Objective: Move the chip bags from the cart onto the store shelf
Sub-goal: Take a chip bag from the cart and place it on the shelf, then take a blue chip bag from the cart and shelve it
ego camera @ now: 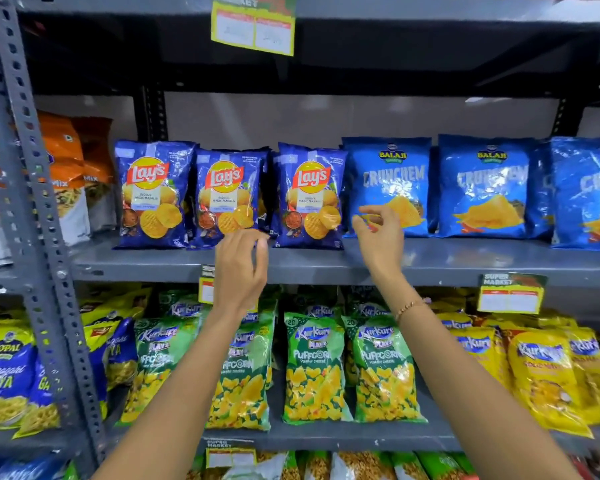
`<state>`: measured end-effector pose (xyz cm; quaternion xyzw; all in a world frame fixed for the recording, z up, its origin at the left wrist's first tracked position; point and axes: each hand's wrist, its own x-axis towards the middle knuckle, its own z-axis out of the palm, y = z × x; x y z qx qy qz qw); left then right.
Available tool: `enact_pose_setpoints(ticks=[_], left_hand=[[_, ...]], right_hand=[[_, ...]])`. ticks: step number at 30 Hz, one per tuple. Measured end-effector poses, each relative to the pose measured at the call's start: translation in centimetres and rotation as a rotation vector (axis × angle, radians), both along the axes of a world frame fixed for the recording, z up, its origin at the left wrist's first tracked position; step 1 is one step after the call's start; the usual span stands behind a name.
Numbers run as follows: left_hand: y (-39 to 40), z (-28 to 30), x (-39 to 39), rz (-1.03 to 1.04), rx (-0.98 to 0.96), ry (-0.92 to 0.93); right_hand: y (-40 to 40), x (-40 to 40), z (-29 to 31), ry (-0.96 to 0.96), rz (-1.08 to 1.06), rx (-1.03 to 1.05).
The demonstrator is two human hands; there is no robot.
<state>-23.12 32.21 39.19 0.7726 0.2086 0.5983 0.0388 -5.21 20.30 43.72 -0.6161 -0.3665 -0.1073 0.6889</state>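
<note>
Three blue Lay's chip bags stand upright on the grey middle shelf [430,261]: left bag [153,195], middle bag [227,199], right bag [310,199]. My left hand [241,268] is raised just below the middle bag, fingers loosely curled, holding nothing. My right hand [378,233] hovers in front of the lower left corner of a blue Balaji Crunchem bag [388,181], beside the right Lay's bag, fingers apart and empty. The cart is out of view.
More Crunchem bags [484,185] fill the shelf to the right. Orange mix packs [66,174] stand at the left behind a grey perforated upright [32,202]. Green Kurkure Puffcorn bags [314,368] and yellow Kurkure bags [541,375] line the shelf below. Price tags [510,294] hang on shelf edges.
</note>
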Motion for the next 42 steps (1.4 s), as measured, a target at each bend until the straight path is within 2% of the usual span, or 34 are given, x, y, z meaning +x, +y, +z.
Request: enact_pose_setpoints(ticks=[4,9,12,17,22,26,29,31,34,39,42], left_hand=[[-6.4,0.2,6.1,-0.271,-0.014,-0.041],[-16.0,-4.1,13.7,-0.601,-0.186,-0.032],[-21.3,-9.0,18.4,-0.764,-0.370,0.132],[-30.4,-18.0,24.8,-0.947,-0.554,0.555],[-35.9,-26.5,30.8,-0.951,-0.640,1.037],[-38.0,-33.2,35.0,-0.887,-0.801,1.366],[-38.5,-37.1,36.7,-0.785,-0.764,1.549],[-39.0,-39.3,37.9,-0.724,-0.807,1.622],[-39.7,-41.7,39.6,-0.673,-0.892,1.633],[-39.6,-45.7,43.0,-0.746,-0.970,1.789],[-39.5,-47.8,44.9,-0.752,-0.992,1.807]], right_hand=[[-6.3,0.0,-3.6,0.029,-0.008,0.050],[-15.9,2.4,-11.1,0.182,-0.213,0.148],[-22.1,4.1,-17.1,0.279,-0.383,0.116],[-32.4,7.6,-27.6,0.498,-0.585,-0.047],[-40.6,10.9,-36.6,0.801,-0.678,-0.227],[-45.5,13.9,-45.5,1.081,-0.579,-0.470],[-48.1,16.1,-54.7,1.219,-0.465,-0.540],[-48.7,17.1,-57.1,1.304,-0.451,-0.509],[-48.9,18.3,-58.7,1.411,-0.406,-0.397],[-48.0,19.9,-59.7,1.381,-0.390,-0.320],[-47.4,20.6,-60.5,1.355,-0.365,-0.338]])
